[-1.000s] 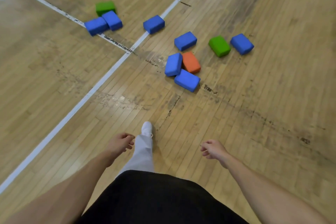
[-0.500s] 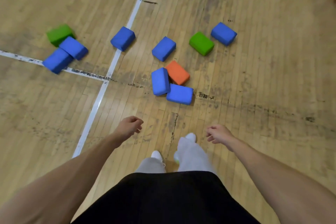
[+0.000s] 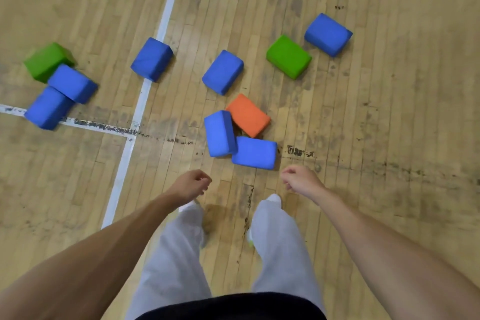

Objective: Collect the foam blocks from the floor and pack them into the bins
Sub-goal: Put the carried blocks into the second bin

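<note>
Left hand (image 3: 191, 186), right hand (image 3: 302, 180) empty, near blue block (image 3: 254, 153).

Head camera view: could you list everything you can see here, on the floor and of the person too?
Blue foam blocks: seven, blue; two at left, one on the long line, one in the centre, one far right, two nearest the feet.
Green foam blocks: two, green; far left, right of centre.
Orange foam block: one, orange; clustered with the two nearest blue ones.
Floor lines: two, white; meeting at left.
Floor: one, tan wood.
Bins: none in view.
Legs: two, pale trousers; bottom centre.
Grips: two bare hands, left grip, right grip; loosely curled, holding nothing.
</note>
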